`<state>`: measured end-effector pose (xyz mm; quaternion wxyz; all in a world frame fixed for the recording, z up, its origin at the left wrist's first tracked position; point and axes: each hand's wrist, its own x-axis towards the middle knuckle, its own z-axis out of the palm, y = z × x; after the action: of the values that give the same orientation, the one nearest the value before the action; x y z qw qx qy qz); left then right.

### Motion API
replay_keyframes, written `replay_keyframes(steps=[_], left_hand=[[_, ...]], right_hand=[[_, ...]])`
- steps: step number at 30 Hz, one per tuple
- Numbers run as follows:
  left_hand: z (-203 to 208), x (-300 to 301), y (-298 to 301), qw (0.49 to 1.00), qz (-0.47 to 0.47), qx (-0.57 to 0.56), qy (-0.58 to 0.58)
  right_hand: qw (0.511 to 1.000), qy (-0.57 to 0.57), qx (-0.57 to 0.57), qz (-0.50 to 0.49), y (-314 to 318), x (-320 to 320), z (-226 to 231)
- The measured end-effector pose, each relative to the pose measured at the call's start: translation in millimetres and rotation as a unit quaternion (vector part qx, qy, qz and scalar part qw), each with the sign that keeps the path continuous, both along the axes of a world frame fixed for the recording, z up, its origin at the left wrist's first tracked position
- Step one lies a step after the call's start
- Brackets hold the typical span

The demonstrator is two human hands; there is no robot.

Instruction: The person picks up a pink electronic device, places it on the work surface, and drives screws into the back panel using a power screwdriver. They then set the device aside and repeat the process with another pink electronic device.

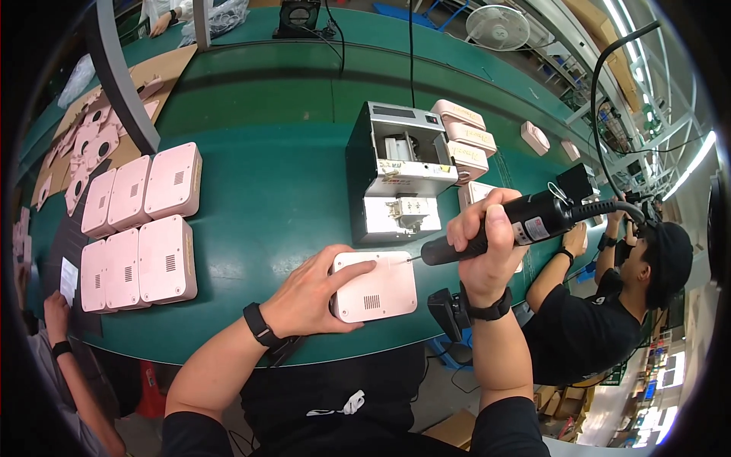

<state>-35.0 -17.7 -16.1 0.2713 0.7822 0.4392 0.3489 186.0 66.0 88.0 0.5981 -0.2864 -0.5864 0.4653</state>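
Note:
A pale pink plastic housing (392,289) with rounded corners and a small slotted vent lies on the green bench in front of me. My left hand (312,293) grips its left side, the thumb underneath and a finger laid across the top face. In my right hand (483,240) is a black corded electric screwdriver (541,217), held nearly level and tilted down to the left. Its thin bit reaches the housing's upper right corner; whether it sits in a screw I cannot tell. Just beyond stands a black and silver screw feeder (407,179).
Several similar pink housings (169,259) stand in two rows at the left. Behind them, pink parts (95,141) lie on cardboard. More pink housings (468,137) sit right of the feeder. A co-worker (601,305) works close on my right; another person's arm (76,365) shows at the left.

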Motion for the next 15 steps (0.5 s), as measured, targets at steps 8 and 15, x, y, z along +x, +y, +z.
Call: replay_keyframes(steps=[8, 15], left_hand=[[1, 0, -1, 1.000, 0.000, 0.005, 0.001], [0, 0, 0, 1.000, 0.000, 0.022, 0.017]], right_hand=[[1.000, 0.001, 0.001, 0.004, 2, 1, -2], [0.999, 0.045, 0.027, -0.002, 9, -13, 30]])
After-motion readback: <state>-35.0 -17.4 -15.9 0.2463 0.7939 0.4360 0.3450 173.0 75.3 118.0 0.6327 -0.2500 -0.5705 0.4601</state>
